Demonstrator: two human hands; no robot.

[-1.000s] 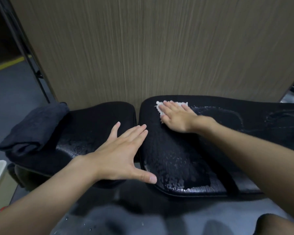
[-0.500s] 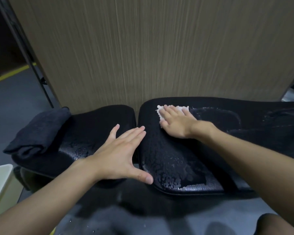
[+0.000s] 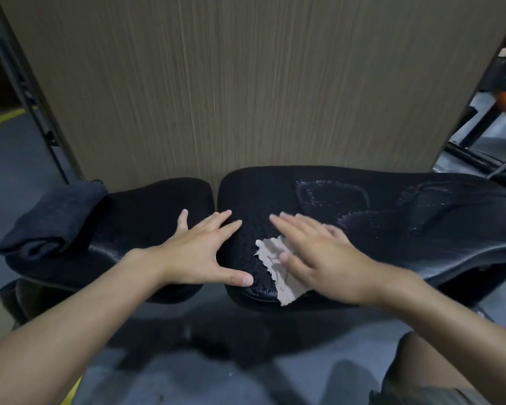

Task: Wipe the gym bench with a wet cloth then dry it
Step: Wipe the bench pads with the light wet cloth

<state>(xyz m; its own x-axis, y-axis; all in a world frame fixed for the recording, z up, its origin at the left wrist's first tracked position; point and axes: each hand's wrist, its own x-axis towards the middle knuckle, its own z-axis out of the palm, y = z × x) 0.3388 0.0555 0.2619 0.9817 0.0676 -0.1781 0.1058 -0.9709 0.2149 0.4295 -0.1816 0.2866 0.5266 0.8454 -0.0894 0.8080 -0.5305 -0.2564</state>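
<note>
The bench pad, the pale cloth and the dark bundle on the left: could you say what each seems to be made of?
Bench pad: black vinyl or leather-like upholstery, probably; glossy, grained, water beading on it. Pale cloth: thin fabric, perhaps microfibre; zigzag-cut edge. Dark bundle: thick matte textile, likely towelling.

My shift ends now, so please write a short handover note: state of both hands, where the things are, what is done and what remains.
Left hand: open, flat across the gap between the small pad and the long pad.
Right hand: open, pressing the pale cloth flat on the long pad's near end.
Dark towel: folded, on the small pad's left end.
Done: long pad wet, beads show.
Left: finish the wet wipe, then dry, probably with the towel.
</note>
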